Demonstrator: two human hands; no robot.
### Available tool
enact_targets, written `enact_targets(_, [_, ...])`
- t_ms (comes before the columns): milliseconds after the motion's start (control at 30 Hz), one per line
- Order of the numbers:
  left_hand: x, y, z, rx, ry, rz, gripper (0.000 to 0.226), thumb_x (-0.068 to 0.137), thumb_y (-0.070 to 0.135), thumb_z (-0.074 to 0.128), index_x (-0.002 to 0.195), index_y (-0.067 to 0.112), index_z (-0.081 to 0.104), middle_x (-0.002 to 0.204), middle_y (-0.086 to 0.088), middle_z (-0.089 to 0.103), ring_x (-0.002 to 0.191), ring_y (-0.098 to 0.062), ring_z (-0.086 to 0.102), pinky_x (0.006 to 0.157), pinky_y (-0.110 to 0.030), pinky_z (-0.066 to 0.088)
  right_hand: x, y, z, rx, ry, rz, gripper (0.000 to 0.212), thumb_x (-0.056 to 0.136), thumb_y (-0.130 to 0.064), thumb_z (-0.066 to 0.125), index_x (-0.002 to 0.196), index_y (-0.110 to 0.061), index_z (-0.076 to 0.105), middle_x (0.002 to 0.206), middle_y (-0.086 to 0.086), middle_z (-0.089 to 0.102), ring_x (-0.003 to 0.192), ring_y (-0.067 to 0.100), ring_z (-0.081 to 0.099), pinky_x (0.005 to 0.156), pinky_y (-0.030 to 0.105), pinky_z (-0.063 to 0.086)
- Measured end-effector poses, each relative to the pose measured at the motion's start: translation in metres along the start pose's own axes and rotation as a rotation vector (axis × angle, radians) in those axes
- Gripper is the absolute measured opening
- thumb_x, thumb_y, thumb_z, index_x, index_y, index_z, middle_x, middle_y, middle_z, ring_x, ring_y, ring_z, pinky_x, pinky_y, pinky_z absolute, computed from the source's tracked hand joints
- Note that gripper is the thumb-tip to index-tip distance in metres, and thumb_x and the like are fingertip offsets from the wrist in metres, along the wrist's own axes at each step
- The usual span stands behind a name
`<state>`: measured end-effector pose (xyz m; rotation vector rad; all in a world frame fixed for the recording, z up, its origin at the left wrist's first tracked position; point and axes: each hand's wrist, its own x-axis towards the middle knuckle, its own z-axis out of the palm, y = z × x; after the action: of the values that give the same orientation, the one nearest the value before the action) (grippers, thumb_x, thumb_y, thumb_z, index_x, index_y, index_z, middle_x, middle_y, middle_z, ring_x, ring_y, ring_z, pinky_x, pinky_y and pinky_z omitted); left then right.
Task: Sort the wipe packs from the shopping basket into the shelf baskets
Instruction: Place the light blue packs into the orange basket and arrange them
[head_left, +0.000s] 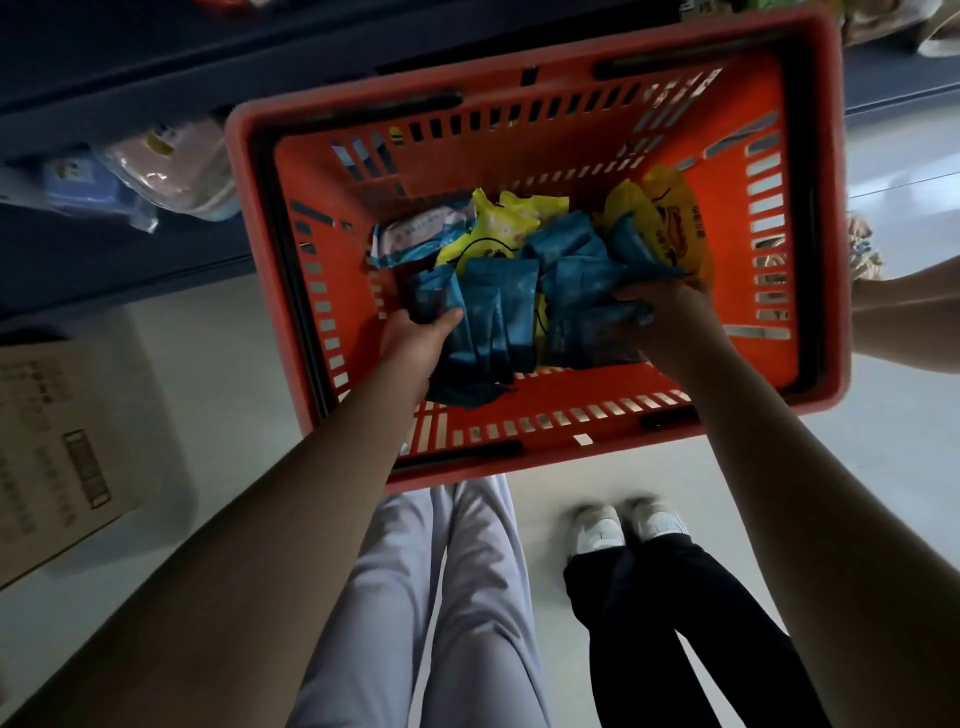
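Floor (883, 467): pale and glossy, running under everything in view.
Shopping basket (236, 171): red plastic with slotted walls, up off the floor in front of the person, its far side close to the shelf.
Shelf (130, 78): dark blue, upper left, with blurred wrapped goods (171, 171) on it just left of the basket rim.
Cardboard box (62, 447): on the floor at the left, printed labels on top, too blurred to read.
Pale trousers (457, 597): the person's own legs, directly below the basket.
Dark trousers (649, 623): a second person standing just beside, in white shoes (628, 527).
Bare arm (909, 312): comes in from the right edge beside the basket; whether it holds the rim cannot be told.
Blue wipe packs (501, 306): heaped in the middle of the basket bottom.
Yellow packs (670, 223): behind the blue ones, toward the far wall.
White-and-blue pack (421, 234): far left of the heap.
Left hand (415, 340): inside the basket, thumb and fingers curled round blue packs at the left of the heap.
Right hand (670, 322): inside too, fingers closed over blue packs at the right.
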<state>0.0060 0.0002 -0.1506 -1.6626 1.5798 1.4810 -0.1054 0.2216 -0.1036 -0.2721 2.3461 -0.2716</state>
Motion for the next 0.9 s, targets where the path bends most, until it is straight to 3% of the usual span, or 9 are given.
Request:
enact_targets(133, [-0.006, 0.005, 0.007, -0.047, -0.038, 0.059, 0.071, 0.073, 0.040, 0.081, 0.131, 0.020, 0.045, 0.120, 0.000, 0.057, 0.099, -0.021, 0.059, 0.075, -0.032, 0.047, 0.002, 0.005, 0.003, 0.027, 0.032, -0.014, 0.035, 0.084, -0.027, 0.071, 0.116, -0.014, 0.066, 0.125, 0.008, 0.061, 0.120, 0.029, 0.052, 0.100, 0.045, 0.044])
enact_targets(233, [-0.013, 0.008, 0.014, -0.091, -0.016, 0.088, 0.074, 0.068, 0.036, 0.086, 0.124, 0.017, 0.042, 0.113, 0.001, 0.058, 0.095, -0.018, 0.059, 0.079, -0.034, 0.049, -0.002, 0.005, 0.001, -0.047, 0.168, -0.005, 0.031, 0.083, -0.040, 0.068, 0.108, -0.023, 0.071, 0.123, 0.000, 0.063, 0.126, 0.032, 0.041, 0.102, 0.050, 0.036])
enact_targets(300, [-0.017, 0.011, 0.015, -0.098, 0.047, 0.118, 0.069, 0.068, 0.035, 0.086, 0.121, 0.015, 0.045, 0.112, 0.000, 0.060, 0.096, -0.019, 0.061, 0.082, -0.033, 0.050, -0.006, 0.002, -0.007, -0.047, 0.254, 0.000, 0.030, 0.085, -0.040, 0.066, 0.110, -0.024, 0.071, 0.124, -0.001, 0.063, 0.126, 0.034, 0.036, 0.102, 0.049, 0.031])
enact_targets(367, [-0.023, 0.016, 0.010, -0.130, 0.071, 0.163, 0.054, 0.074, 0.032, 0.082, 0.117, 0.014, 0.055, 0.108, 0.000, 0.065, 0.096, -0.020, 0.064, 0.081, -0.031, 0.050, -0.013, -0.006, -0.024, 0.082, 0.302, -0.051, 0.031, 0.086, -0.039, 0.064, 0.110, -0.020, 0.072, 0.114, 0.001, 0.066, 0.115, 0.029, 0.049, 0.097, 0.045, 0.040])
enact_targets(467, [-0.051, 0.034, -0.007, -0.284, -0.060, 0.209, 0.031, 0.079, 0.038, 0.075, 0.106, 0.024, 0.066, 0.104, 0.000, 0.071, 0.098, -0.022, 0.068, 0.089, -0.042, 0.055, -0.040, -0.033, -0.064, 0.445, 0.352, -0.140, 0.021, 0.089, -0.023, 0.065, 0.103, -0.009, 0.073, 0.084, -0.001, 0.067, 0.073, 0.001, 0.058, 0.064, 0.010, 0.043])
enact_targets(533, [-0.084, 0.055, -0.029, -0.394, -0.164, 0.237, 0.025, 0.085, 0.038, 0.069, 0.106, 0.028, 0.066, 0.110, 0.000, 0.071, 0.104, -0.023, 0.067, 0.094, -0.050, 0.052, -0.071, -0.057, -0.097, 0.658, 0.402, -0.129, 0.015, 0.090, -0.019, 0.065, 0.098, -0.009, 0.073, 0.078, -0.002, 0.068, 0.063, -0.004, 0.058, 0.058, 0.011, 0.044])
enact_targets(700, [-0.219, 0.111, -0.113, -0.653, -0.394, 0.260, 0.029, 0.100, 0.022, 0.048, 0.128, 0.016, 0.056, 0.124, -0.009, 0.065, 0.114, -0.026, 0.063, 0.097, -0.048, 0.050, -0.162, -0.136, -0.183, 1.114, 0.396, -0.154, 0.009, 0.088, -0.017, 0.068, 0.093, -0.024, 0.069, 0.079, -0.009, 0.072, 0.074, 0.006, 0.068, 0.066, 0.027, 0.056])
enact_targets(800, [-0.297, 0.132, -0.165, -0.744, -0.494, 0.338, 0.032, 0.101, 0.024, 0.046, 0.129, 0.013, 0.056, 0.120, -0.009, 0.068, 0.108, -0.023, 0.067, 0.086, -0.042, 0.057, -0.215, -0.189, -0.219, 1.122, 0.407, -0.293, 0.021, 0.090, -0.008, 0.064, 0.109, -0.017, 0.062, 0.077, -0.005, 0.067, 0.064, 0.000, 0.062, 0.058, 0.018, 0.050])
enact_targets(900, [-0.353, 0.147, -0.206, -0.768, -0.550, 0.467, 0.030, 0.102, 0.023, 0.042, 0.124, 0.012, 0.059, 0.120, -0.009, 0.069, 0.105, -0.022, 0.068, 0.084, -0.041, 0.058, -0.253, -0.239, -0.237, 1.071, 0.360, -0.431, 0.015, 0.095, -0.016, 0.059, 0.108, -0.022, 0.062, 0.082, -0.002, 0.064, 0.072, 0.003, 0.059, 0.065, 0.019, 0.047])
